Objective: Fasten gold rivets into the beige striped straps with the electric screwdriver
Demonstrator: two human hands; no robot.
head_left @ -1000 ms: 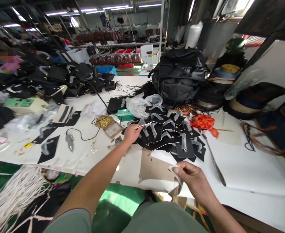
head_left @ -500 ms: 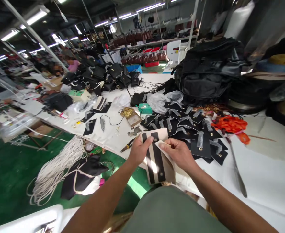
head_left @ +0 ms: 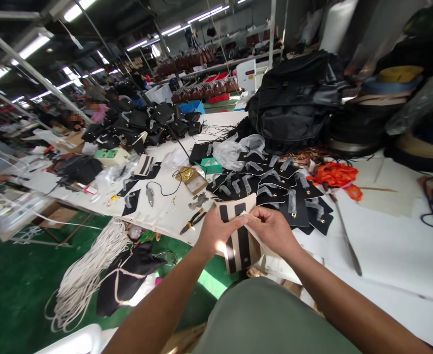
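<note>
A beige piece with dark stripes [head_left: 243, 248] hangs in front of my body, over the table's near edge. My left hand [head_left: 216, 230] grips its left side, thumb pressed on the front near the top. On the right side my right hand [head_left: 270, 227] pinches a pale flap at the piece's upper part, its fingers closed. The two thumbs nearly meet; what lies between them is too small to tell. Just left of my hands, yellow-and-black pliers [head_left: 193, 221] lie on the table. Behind the hands are black pieces with clear plastic-wrapped tabs [head_left: 275, 189].
The white table [head_left: 382, 246] holds a large black bag [head_left: 297, 103], orange material [head_left: 332, 174], a long metal tool [head_left: 345, 233], a green box [head_left: 211, 165] and a small box of gold parts [head_left: 192, 179]. White cord [head_left: 91, 270] hangs at the left. People sit in the left background.
The camera view has shifted, so the table items appear further left. My left thumb has moved right across the striped piece, close to my right thumb. The pliers show more fully.
</note>
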